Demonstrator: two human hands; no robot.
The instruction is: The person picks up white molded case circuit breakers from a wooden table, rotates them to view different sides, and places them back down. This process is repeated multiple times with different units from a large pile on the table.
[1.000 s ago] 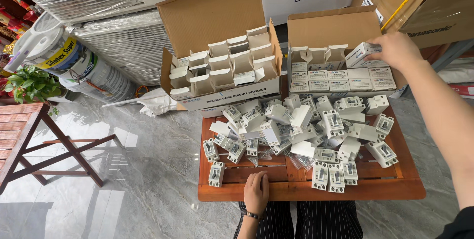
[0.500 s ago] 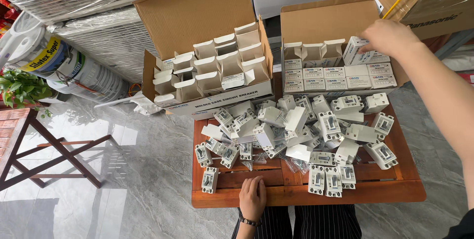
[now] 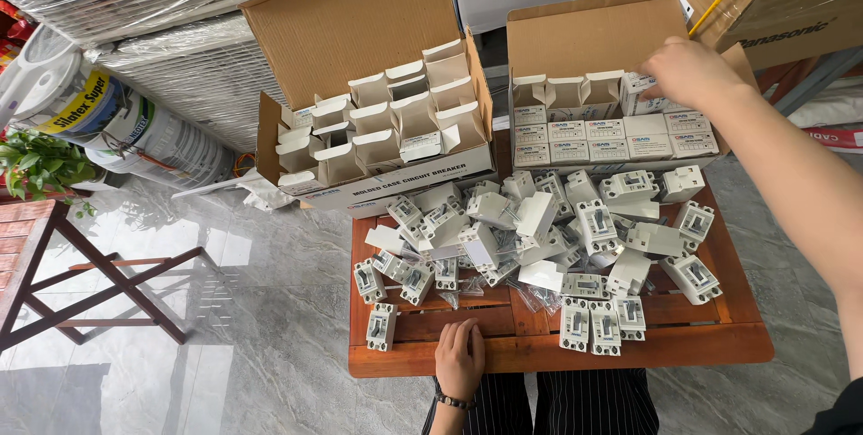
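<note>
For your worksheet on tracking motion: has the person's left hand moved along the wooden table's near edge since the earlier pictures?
No. The left hand rests at the same spot on the near edge of the wooden table, left of the three lined-up breakers.

The left hand lies flat, palm down, close in front of the body, fingers together and pointing away, thumb tucked alongside; a dark band circles the wrist. The right arm stretches far forward and up from the lower right, bare along the forearm, a dark sleeve showing only near the elbow. The right hand is seen from the back, knuckles up, fingers curled downward and out of sight
</note>
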